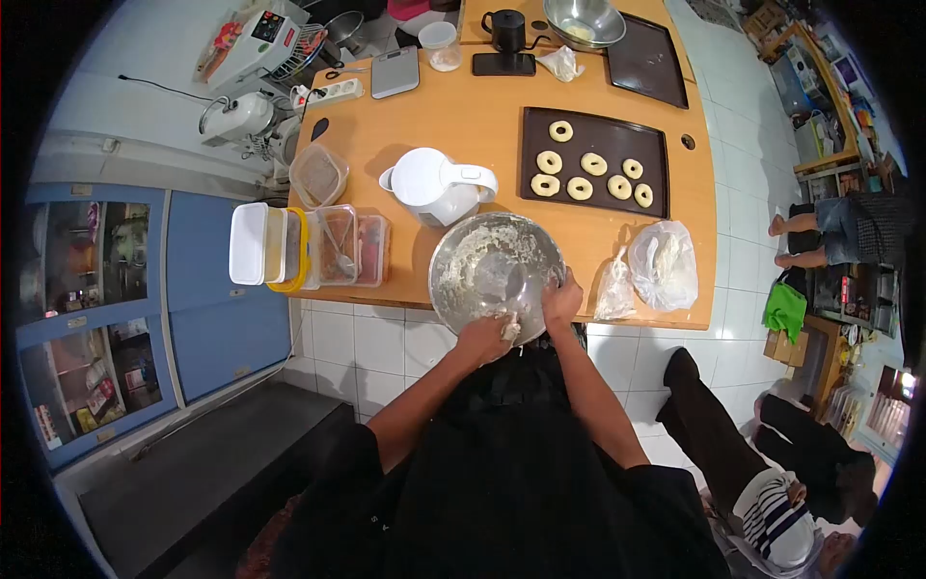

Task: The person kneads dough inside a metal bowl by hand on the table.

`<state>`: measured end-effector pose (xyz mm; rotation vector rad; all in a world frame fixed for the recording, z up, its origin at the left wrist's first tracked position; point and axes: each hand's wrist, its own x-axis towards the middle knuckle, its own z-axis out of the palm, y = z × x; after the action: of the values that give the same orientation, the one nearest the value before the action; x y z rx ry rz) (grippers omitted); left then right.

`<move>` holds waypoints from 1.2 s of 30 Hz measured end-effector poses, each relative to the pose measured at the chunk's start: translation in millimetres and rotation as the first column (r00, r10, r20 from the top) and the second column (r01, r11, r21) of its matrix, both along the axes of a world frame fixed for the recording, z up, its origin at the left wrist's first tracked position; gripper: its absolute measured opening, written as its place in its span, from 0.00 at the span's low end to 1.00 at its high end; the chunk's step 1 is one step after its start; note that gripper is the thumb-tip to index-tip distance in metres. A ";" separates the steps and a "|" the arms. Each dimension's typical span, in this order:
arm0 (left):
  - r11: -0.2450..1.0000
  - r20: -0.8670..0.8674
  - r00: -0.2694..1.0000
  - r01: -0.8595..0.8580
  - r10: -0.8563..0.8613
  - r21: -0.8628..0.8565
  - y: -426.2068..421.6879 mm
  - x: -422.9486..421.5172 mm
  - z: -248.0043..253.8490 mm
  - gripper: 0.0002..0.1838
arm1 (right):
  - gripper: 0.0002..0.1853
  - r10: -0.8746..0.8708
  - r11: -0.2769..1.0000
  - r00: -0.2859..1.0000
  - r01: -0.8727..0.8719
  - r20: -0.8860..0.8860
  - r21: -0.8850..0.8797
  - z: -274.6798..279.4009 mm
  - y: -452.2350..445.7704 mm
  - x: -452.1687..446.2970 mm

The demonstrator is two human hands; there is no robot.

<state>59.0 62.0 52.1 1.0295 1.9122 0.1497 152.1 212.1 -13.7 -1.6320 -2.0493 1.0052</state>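
Observation:
A metal mixing bowl (453, 280), its inside smeared with pale dough and flour, stands at the table's front edge, tilted towards me. My right hand (561, 301) grips its right rim. At the near side of the bowl is my left hand (482, 340), fingers curled in, with a small lump of sticky dough (511, 329) at the fingertips. Just behind the bowl stands a white electric kettle (429, 183). Several raw dough rings (593, 164) lie on a dark baking tray (540, 125) to the right.
Plastic tubs (371, 253) crowd the left front corner of the table (482, 111). Plastic bags (666, 265) lie at the front right. A kitchen scale (395, 72), black kettle (506, 31) and second bowl (588, 19) stand farther back. Other people (772, 502) are at the right.

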 end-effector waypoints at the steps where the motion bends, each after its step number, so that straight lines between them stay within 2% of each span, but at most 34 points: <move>1: 1.000 0.012 1.000 -0.013 0.013 0.000 -1.5 -6.3 1.2 0.28 | 0.15 0.007 1.000 1.000 -0.007 -0.009 -0.002 -0.4 -1.4 -0.4; 3: 0.998 -0.008 0.999 -0.038 0.038 0.044 1.2 -11.4 -9.0 0.28 | 0.15 0.024 1.000 1.000 -0.024 -0.009 0.015 0.9 0.2 -1.4; 5: 0.991 -0.067 0.995 -0.063 0.072 0.120 -3.4 -8.6 -45.0 0.31 | 0.15 0.050 0.998 0.999 -0.050 0.014 0.040 5.5 -0.5 -2.6; 8: 0.972 -0.300 0.945 -0.057 0.126 0.228 0.0 8.7 -58.6 0.35 | 0.17 0.112 0.991 0.993 -0.110 0.028 -0.074 6.9 6.9 -2.7; 11: 0.975 -0.273 0.953 -0.076 0.134 0.210 10.8 17.4 -66.8 0.43 | 0.18 0.160 0.986 0.987 -0.159 -0.022 0.044 -7.7 9.9 3.7; 12: 0.953 -0.195 0.962 -0.136 0.192 0.269 13.5 16.7 -67.0 0.38 | 0.19 0.142 0.990 0.983 -0.142 -0.119 0.004 -10.3 10.4 4.7; 14: 0.969 -0.223 0.961 -0.111 0.161 0.222 15.4 14.1 -71.1 0.38 | 0.21 0.093 0.990 0.947 -0.122 -0.308 -0.075 -14.8 13.2 4.4; 15: 0.975 -0.237 0.961 -0.097 0.144 0.202 18.4 12.4 -70.9 0.38 | 0.21 0.116 0.989 0.927 -0.143 -0.356 -0.049 -19.8 13.5 5.0; 17: 0.949 -0.130 0.967 -0.180 0.218 0.258 21.4 11.0 -70.3 0.35 | 0.23 0.163 0.984 0.882 -0.179 -0.441 0.006 -28.9 9.5 13.5; 20: 0.912 -0.107 0.957 -0.218 0.270 0.347 22.7 11.2 -93.2 0.30 | 0.24 0.034 0.947 0.899 -0.169 -0.437 -0.275 -6.7 -9.4 24.3; 22: 0.863 -0.145 0.932 -0.236 0.331 0.447 25.7 21.6 -109.1 0.26 | 0.22 -0.025 0.974 0.876 -0.087 -0.481 -0.210 -22.4 -38.4 30.2; 23: 0.851 -0.082 0.932 -0.282 0.352 0.444 29.7 22.3 -106.4 0.25 | 0.22 -0.054 0.983 0.862 -0.043 -0.504 -0.180 -32.8 -47.2 31.4; 25: 0.829 0.049 0.921 -0.370 0.386 0.420 34.8 28.7 -100.9 0.25 | 0.21 -0.117 0.984 0.896 0.046 -0.429 -0.171 -40.4 -51.3 34.1; 26: 0.820 0.066 0.931 -0.348 0.358 0.455 35.6 32.0 -98.0 0.24 | 0.20 -0.150 0.982 0.908 0.091 -0.392 -0.165 -44.2 -52.9 36.4; 29: 0.871 0.154 0.961 -0.275 0.231 0.407 34.2 32.3 -81.0 0.23 | 0.20 -0.205 0.973 0.860 0.128 -0.468 -0.191 -31.4 -37.2 32.5; 30: 0.864 0.154 0.969 -0.244 0.195 0.440 32.8 30.6 -79.0 0.23 | 0.20 -0.219 0.974 0.861 0.163 -0.458 -0.160 -29.4 -33.6 29.2; 33: 0.875 0.268 0.959 -0.209 0.096 0.437 25.4 14.0 -66.8 0.25 | 0.20 -0.213 0.974 0.881 0.157 -0.422 -0.164 -17.9 -35.0 27.2; 36: 0.928 0.250 0.965 -0.159 0.075 0.338 17.4 -1.4 -53.5 0.26 | 0.21 -0.091 0.996 0.903 0.077 -0.420 -0.048 -15.1 -33.9 27.3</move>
<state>57.6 79.3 -1.4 1.0772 1.7653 0.6798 179.4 178.1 -28.8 -1.3547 -1.6683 1.2376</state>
